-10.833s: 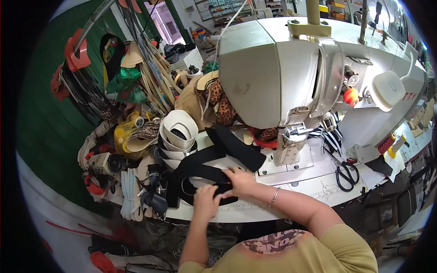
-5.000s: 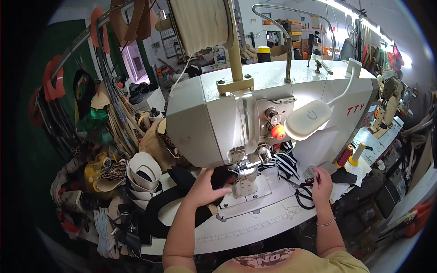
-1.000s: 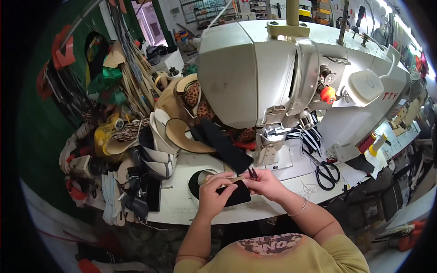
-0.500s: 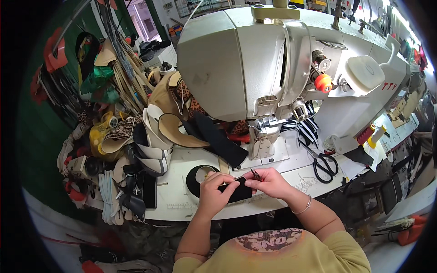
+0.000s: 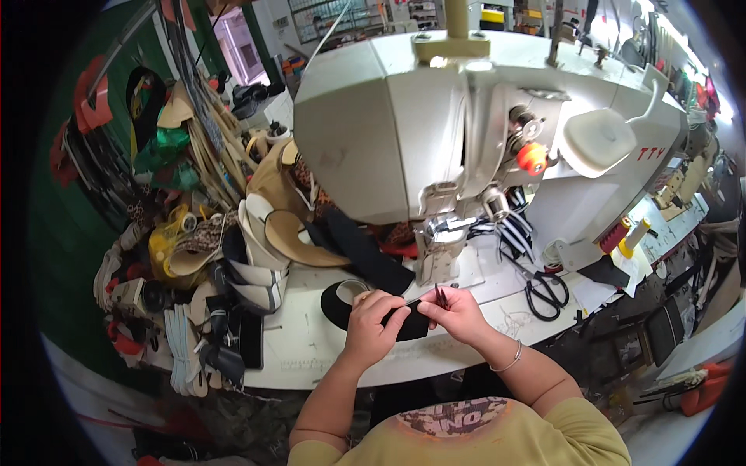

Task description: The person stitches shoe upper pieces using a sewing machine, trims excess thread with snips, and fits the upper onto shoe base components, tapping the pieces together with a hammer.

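A black curved fabric piece stretches between my two hands above the front of the table. My left hand pinches its edge between thumb and fingers. At the other end, my right hand grips the same edge, and small dark thread snips stick up from its fingers. The piece's rounded end, left of my left hand, shows a pale inner side. Just beyond my hands stands a white sewing machine, its metal presser area above the work surface.
Large black-handled scissors lie right of the machine, near yellow and red thread cones. Stacked shoe-upper pieces, a dark phone-like slab and bundled white strips crowd the left. A black strip lies before the machine.
The whole view has shifted a little, with the machine now lower and further left. My hands keep their hold on the black piece; the snips in my right hand point more upright.
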Demonstrator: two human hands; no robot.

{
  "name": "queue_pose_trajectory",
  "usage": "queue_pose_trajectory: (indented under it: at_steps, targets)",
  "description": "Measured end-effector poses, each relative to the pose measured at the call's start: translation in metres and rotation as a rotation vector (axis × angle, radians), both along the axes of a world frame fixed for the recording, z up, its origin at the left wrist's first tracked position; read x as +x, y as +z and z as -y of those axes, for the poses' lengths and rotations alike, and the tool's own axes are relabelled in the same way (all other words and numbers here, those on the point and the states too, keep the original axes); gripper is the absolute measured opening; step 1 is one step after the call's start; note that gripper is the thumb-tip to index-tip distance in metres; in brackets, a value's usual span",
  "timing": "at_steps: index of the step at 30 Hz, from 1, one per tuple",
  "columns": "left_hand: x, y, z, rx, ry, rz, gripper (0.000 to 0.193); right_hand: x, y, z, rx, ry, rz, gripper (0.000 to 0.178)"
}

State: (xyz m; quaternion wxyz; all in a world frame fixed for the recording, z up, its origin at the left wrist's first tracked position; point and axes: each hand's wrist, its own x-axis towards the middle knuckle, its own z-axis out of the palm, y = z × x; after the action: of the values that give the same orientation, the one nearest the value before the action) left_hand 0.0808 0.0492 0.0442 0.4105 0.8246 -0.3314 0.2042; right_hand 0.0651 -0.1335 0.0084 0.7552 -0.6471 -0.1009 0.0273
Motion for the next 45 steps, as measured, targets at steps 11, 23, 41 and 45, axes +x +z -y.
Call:
queue_pose_trajectory:
  at_steps: [11,23,41,45]
  targets:
    - [0.105,0.024,0.037,-0.291,-0.312,-0.680,0.022,0.024,0.046,0.010,0.286,-0.222,-0.206,0.018]
    - [0.120,0.025,0.032,-0.279,-0.326,-0.744,0.033,0.019,0.050,0.013,0.239,-0.269,-0.195,0.014]
    - [0.120,0.033,0.041,-0.209,-0.272,-0.524,0.033,-0.019,-0.031,0.198,-1.124,-1.259,0.592,0.017]
    - [0.116,0.037,0.040,-0.198,-0.269,-0.599,0.033,-0.018,-0.029,0.197,-1.088,-1.258,0.499,0.018]
